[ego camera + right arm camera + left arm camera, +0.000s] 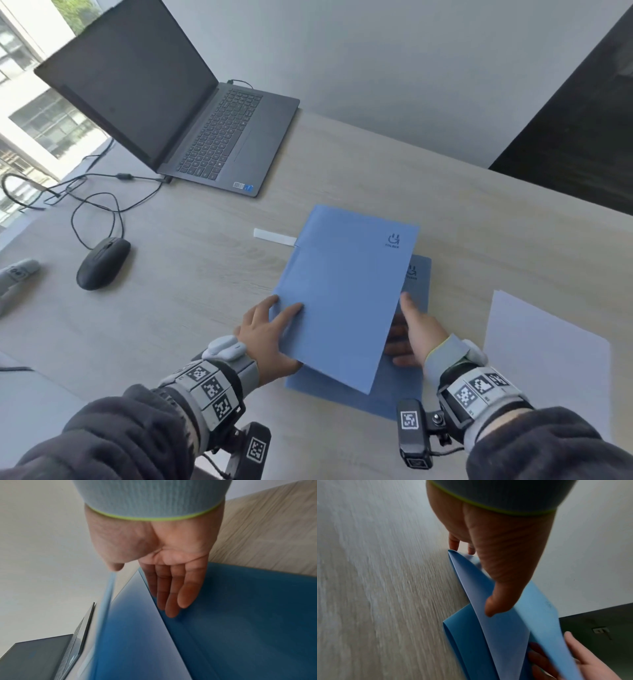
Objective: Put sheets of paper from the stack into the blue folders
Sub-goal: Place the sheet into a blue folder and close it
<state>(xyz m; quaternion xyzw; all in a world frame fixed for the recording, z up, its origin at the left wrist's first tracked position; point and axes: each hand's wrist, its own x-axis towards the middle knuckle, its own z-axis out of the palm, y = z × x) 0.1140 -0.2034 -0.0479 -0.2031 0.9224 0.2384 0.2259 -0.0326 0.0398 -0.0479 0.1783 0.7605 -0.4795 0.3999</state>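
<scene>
Two blue folders lie overlapped in the middle of the desk. The top folder (pixel 346 291) is tilted up off the lower folder (pixel 387 394). My left hand (pixel 270 329) grips the top folder's near left edge, fingers on top and thumb (pixel 496 601) beneath. My right hand (pixel 421 332) is at its right edge, the thumb along the edge and the straight fingers (pixel 171 595) reaching under it, over the lower folder (pixel 248 615). The white paper stack (pixel 548 359) lies to the right, untouched.
An open laptop (pixel 222 133) stands at the back left with cables (pixel 96 192) trailing leftward. A black mouse (pixel 102 263) sits left of the folders. A white strip (pixel 274 237) lies by the top folder's far left edge. A grey device (pixel 17 274) is at the left edge.
</scene>
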